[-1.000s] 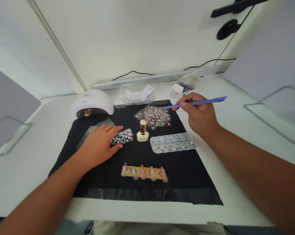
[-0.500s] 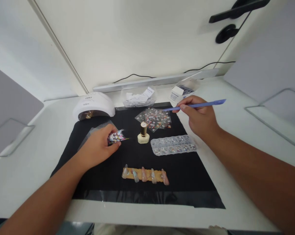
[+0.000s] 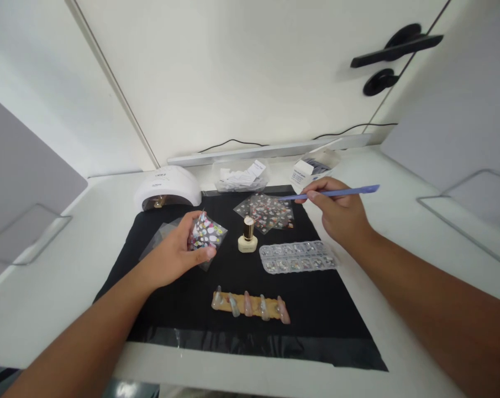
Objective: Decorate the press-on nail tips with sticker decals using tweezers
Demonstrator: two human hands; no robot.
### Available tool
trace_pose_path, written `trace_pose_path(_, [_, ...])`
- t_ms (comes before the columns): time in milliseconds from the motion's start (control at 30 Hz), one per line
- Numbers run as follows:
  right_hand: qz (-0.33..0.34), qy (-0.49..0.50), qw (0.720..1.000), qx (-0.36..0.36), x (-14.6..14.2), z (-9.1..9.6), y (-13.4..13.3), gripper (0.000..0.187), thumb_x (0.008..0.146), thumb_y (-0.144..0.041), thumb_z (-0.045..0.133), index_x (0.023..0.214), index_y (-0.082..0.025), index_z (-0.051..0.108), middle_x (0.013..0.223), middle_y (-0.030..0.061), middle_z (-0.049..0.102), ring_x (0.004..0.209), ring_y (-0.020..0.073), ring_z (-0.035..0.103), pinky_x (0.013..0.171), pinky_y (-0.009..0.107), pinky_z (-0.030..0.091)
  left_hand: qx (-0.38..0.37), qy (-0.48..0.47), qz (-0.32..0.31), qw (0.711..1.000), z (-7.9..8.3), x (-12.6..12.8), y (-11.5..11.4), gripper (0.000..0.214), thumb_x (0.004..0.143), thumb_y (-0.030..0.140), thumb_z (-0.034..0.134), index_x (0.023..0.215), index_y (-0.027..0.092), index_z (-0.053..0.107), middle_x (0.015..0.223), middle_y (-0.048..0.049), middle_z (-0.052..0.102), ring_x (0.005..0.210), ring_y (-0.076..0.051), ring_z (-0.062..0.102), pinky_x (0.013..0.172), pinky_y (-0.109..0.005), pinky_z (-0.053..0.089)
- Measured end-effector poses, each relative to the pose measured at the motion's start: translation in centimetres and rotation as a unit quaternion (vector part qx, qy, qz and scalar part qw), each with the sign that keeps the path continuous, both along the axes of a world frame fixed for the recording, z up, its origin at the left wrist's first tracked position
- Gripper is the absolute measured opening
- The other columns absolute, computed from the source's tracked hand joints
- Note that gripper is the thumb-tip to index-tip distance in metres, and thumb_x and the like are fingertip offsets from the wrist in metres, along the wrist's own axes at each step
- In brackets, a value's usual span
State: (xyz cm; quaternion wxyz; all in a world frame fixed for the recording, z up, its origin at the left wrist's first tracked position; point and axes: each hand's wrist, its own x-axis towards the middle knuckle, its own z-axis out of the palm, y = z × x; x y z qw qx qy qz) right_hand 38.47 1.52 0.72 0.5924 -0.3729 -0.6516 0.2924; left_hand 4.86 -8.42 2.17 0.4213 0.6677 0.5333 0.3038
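Note:
My left hand (image 3: 173, 249) grips a clear nail sticker sheet (image 3: 206, 232) printed with white and coloured shapes, its thumb along the near edge. Other clear sheets (image 3: 155, 239) lie partly under that hand. Between the fingers of my right hand (image 3: 336, 213) is a slim blue stick (image 3: 349, 191), its thin end pointing left over a fan of patterned sticker sheets (image 3: 268, 211). A polish bottle (image 3: 247, 239) with a gold and black cap stands upright between the hands. Nearer to me, several false nails (image 3: 247, 304) sit across a tan strip (image 3: 256, 303).
A divided clear case (image 3: 297, 257) of small gems lies right of the bottle. Behind are a white nail lamp (image 3: 169, 183), a clear tub of white packets (image 3: 241, 176) and an opened white box (image 3: 314, 168). A black mat (image 3: 183, 309) covers part of the white table (image 3: 216, 370).
The sheet in my left hand has gone from curled to spread flatter, its printed face now showing. My right hand still holds the blue stick in nearly the same place. The view has tilted slightly.

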Motion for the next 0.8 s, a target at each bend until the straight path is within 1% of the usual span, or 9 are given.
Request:
trace_pose_path(100, [0.013,-0.016,1.000,0.002,0.3,-0.2,0.1,0.022,0.092,-0.036,0.068,0.083,-0.016,0.065,0.077,-0.0014,0.067,0.072,0.0141,0.065,0.073,0.034,0.057,-0.009,-0.069,-0.002,0.998,-0.2,-0.1,-0.1,0.056,0.091,0.048,0.057,0.140,0.027,0.043,0.112,-0.0033,0.066,0.102,-0.023,0.063,0.093,-0.037,0.050])
trace_pose_path(200, [0.020,-0.023,1.000,0.007,0.6,-0.3,0.2,0.021,0.096,-0.035,0.063,0.090,-0.015,0.066,0.085,0.0008,0.069,0.075,0.0136,0.066,0.073,0.033,0.058,-0.014,-0.142,0.021,0.990,-0.7,0.0,0.1,0.045,0.094,0.043,0.047,0.136,0.026,0.047,0.098,-0.0011,0.067,0.089,-0.021,0.065,0.084,-0.035,0.052])
trace_pose_path(333, [0.018,-0.008,1.000,0.022,0.6,-0.2,0.2,0.022,0.091,-0.037,0.069,0.084,-0.018,0.066,0.075,-0.0014,0.068,0.070,0.0140,0.066,0.071,0.032,0.057,0.003,-0.229,0.069,0.971,-1.1,0.5,0.8,0.043,0.081,0.027,0.056,0.124,0.023,0.054,0.085,0.0018,0.063,0.071,-0.015,0.059,0.069,-0.027,0.049])
trace_pose_path(400, [0.016,0.006,0.999,0.032,0.3,-0.1,0.1,0.023,0.089,-0.039,0.071,0.082,-0.018,0.067,0.070,-0.0026,0.067,0.068,0.0144,0.066,0.071,0.032,0.057,0.014,-0.267,0.087,0.960,-1.0,0.8,1.1,0.043,0.074,0.023,0.061,0.117,0.021,0.057,0.081,0.0023,0.061,0.066,-0.013,0.056,0.064,-0.024,0.047])
trace_pose_path(467, [0.015,0.022,0.999,0.045,-0.1,0.3,-0.3,0.024,0.091,-0.040,0.069,0.086,-0.016,0.067,0.072,-0.0022,0.068,0.069,0.0144,0.067,0.073,0.033,0.057,0.033,-0.301,0.104,0.947,-0.8,1.0,1.2,0.041,0.071,0.022,0.066,0.112,0.020,0.059,0.077,0.0034,0.058,0.064,-0.011,0.053,0.062,-0.021,0.045])
trace_pose_path(533, [0.016,0.045,0.997,0.064,-0.7,1.1,-0.9,0.024,0.092,-0.041,0.067,0.089,-0.017,0.068,0.072,-0.0015,0.071,0.070,0.0156,0.068,0.076,0.036,0.057,0.058,-0.330,0.119,0.935,-0.4,1.3,1.2,0.040,0.071,0.022,0.072,0.109,0.020,0.060,0.075,0.0048,0.055,0.063,-0.009,0.050,0.060,-0.018,0.043])
trace_pose_path(633, [0.026,0.084,0.990,0.106,-1.9,3.1,-2.8,0.019,0.090,-0.044,0.068,0.090,-0.025,0.072,0.072,-0.0009,0.075,0.072,0.0194,0.071,0.081,0.041,0.055,0.092,-0.366,0.120,0.918,0.0,1.5,0.9,0.044,0.075,0.028,0.077,0.114,0.023,0.058,0.076,0.0055,0.054,0.060,-0.008,0.050,0.055,-0.016,0.042])
trace_pose_path(733, [0.064,0.103,0.980,0.158,-3.4,5.3,-5.8,0.016,0.088,-0.045,0.070,0.091,-0.030,0.075,0.077,0.0000,0.077,0.074,0.0219,0.071,0.082,0.044,0.056,0.127,-0.389,0.106,0.906,0.2,1.8,0.3,0.049,0.078,0.035,0.079,0.120,0.028,0.055,0.079,0.0053,0.055,0.059,-0.009,0.051,0.049,-0.017,0.042])
trace_pose_path(800, [0.096,0.102,0.972,0.188,-4.5,6.3,-7.9,0.015,0.089,-0.043,0.068,0.092,-0.032,0.077,0.072,0.0005,0.077,0.076,0.0243,0.072,0.086,0.048,0.055,0.158,-0.396,0.097,0.899,0.1,2.1,-0.2,0.044,0.080,0.036,0.079,0.117,0.029,0.058,0.082,0.0044,0.055,0.060,-0.009,0.053,0.050,-0.017,0.045])
